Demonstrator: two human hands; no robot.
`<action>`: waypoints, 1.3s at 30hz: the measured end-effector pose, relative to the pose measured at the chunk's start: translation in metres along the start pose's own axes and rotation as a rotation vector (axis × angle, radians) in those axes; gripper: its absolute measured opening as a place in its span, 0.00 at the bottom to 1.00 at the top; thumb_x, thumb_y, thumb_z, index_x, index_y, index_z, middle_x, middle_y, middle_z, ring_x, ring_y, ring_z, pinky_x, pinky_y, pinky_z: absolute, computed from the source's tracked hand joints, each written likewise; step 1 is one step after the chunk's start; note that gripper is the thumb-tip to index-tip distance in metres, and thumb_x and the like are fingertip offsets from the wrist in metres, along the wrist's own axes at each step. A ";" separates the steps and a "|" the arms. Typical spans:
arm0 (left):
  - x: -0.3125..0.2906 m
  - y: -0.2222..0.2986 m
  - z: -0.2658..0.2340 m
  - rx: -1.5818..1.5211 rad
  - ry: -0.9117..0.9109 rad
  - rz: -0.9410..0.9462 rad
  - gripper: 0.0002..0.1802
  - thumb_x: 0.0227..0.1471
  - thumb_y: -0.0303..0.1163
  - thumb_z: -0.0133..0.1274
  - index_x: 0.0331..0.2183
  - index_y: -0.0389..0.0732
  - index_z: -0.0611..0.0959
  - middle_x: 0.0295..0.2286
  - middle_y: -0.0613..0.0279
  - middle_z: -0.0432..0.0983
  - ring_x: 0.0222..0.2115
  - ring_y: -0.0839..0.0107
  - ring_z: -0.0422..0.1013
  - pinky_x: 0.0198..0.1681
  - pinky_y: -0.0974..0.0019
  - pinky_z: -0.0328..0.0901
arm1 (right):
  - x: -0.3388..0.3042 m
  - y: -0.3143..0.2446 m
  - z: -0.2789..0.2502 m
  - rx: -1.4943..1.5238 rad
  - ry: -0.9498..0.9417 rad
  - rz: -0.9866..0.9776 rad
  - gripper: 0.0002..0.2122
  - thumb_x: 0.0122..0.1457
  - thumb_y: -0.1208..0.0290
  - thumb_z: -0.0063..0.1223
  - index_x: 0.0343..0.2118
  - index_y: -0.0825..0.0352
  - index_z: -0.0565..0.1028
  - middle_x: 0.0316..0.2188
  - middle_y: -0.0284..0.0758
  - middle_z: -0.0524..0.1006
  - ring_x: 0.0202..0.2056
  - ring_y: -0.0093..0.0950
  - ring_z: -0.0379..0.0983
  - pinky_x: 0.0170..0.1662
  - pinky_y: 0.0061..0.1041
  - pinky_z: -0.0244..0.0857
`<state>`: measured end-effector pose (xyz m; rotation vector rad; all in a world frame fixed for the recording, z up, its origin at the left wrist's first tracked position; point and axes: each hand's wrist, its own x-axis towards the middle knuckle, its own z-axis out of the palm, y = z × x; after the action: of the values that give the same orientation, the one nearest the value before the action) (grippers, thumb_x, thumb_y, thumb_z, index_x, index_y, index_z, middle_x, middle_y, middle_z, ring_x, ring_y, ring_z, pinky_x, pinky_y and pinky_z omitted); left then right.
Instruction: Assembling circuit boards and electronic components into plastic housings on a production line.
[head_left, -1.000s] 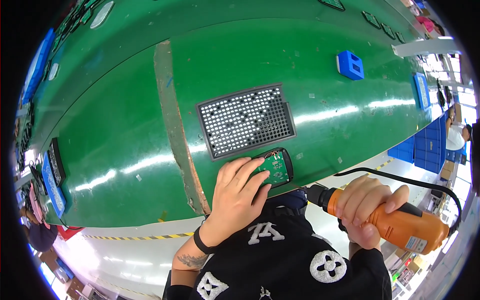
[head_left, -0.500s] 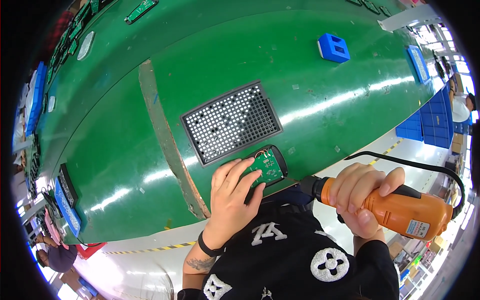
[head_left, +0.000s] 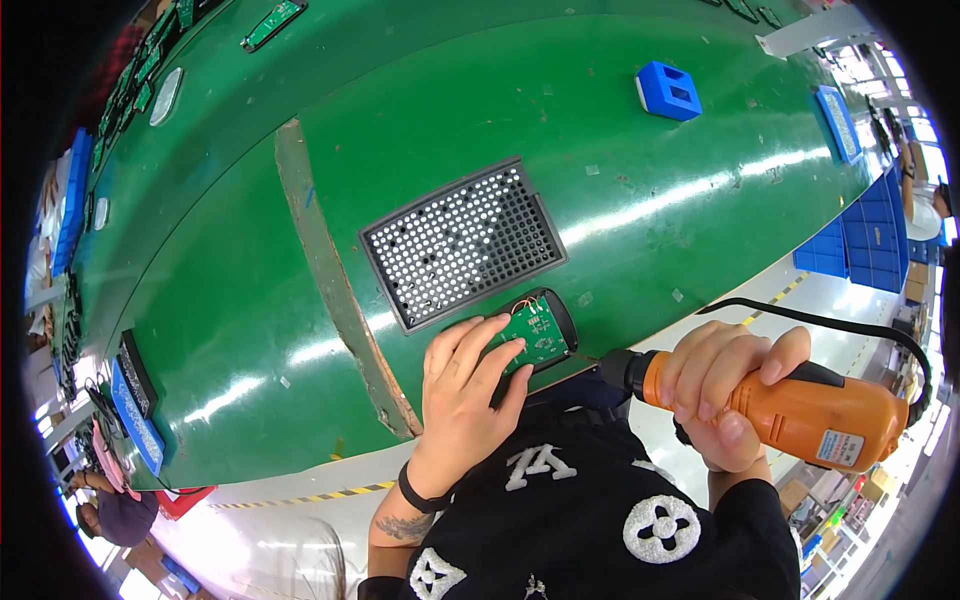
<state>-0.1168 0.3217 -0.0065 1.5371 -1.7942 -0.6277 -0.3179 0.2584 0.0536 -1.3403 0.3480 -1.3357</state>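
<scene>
My left hand point(head_left: 468, 392) lies over the left part of a green circuit board point(head_left: 540, 332) in a black casing, near the table's front edge. Its curved fingers and thumb press on the board and hold it there, hiding part of it. Orange wires show at the board's far end. In my right hand point(head_left: 725, 385) is an orange electric screwdriver point(head_left: 815, 415), fingers wrapped round its body. The black nose points left toward the casing, a little apart from it. Beyond the board sits a dark tray point(head_left: 553, 262) with rows of holes, many showing white dots, others dark.
A blue slotted block point(head_left: 668, 92) stands at the far right of the green table point(head_left: 440, 100). The screwdriver's black cable point(head_left: 850, 318) loops off rightward. Blue crates point(head_left: 872, 240) stand beyond the right edge. More circuit boards point(head_left: 272, 25) and a long blue tray point(head_left: 138, 420) lie leftward.
</scene>
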 end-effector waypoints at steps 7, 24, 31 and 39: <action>0.000 -0.001 0.000 -0.011 -0.001 -0.008 0.16 0.32 0.22 0.60 0.31 0.38 0.79 0.41 0.60 0.71 0.42 0.59 0.64 0.45 0.62 0.59 | 0.000 0.000 0.014 -0.067 -0.077 -0.036 0.19 0.44 0.81 0.52 0.36 0.62 0.56 0.13 0.32 0.67 0.13 0.27 0.66 0.20 0.30 0.67; 0.004 0.011 -0.011 0.100 0.110 0.217 0.16 0.28 0.25 0.63 0.27 0.45 0.81 0.38 0.64 0.69 0.39 0.60 0.63 0.41 0.60 0.57 | 0.015 -0.019 0.026 0.095 -0.046 -0.122 0.20 0.45 0.82 0.51 0.38 0.62 0.54 0.14 0.32 0.68 0.13 0.28 0.67 0.18 0.29 0.67; 0.004 0.013 -0.010 0.052 0.144 0.191 0.13 0.27 0.25 0.63 0.24 0.45 0.81 0.33 0.66 0.72 0.36 0.62 0.64 0.38 0.62 0.58 | 0.014 -0.024 0.028 0.100 -0.018 -0.139 0.20 0.45 0.82 0.51 0.37 0.61 0.54 0.14 0.32 0.68 0.13 0.27 0.67 0.19 0.28 0.67; -0.002 0.008 -0.005 -0.040 0.203 0.198 0.13 0.26 0.25 0.64 0.23 0.45 0.81 0.32 0.67 0.73 0.35 0.62 0.64 0.36 0.63 0.59 | 0.010 -0.025 0.028 0.111 0.005 -0.140 0.20 0.45 0.82 0.50 0.37 0.61 0.54 0.14 0.32 0.68 0.13 0.28 0.67 0.19 0.29 0.68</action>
<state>-0.1181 0.3250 0.0022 1.3260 -1.7404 -0.3946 -0.3038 0.2708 0.0873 -1.2874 0.1828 -1.4538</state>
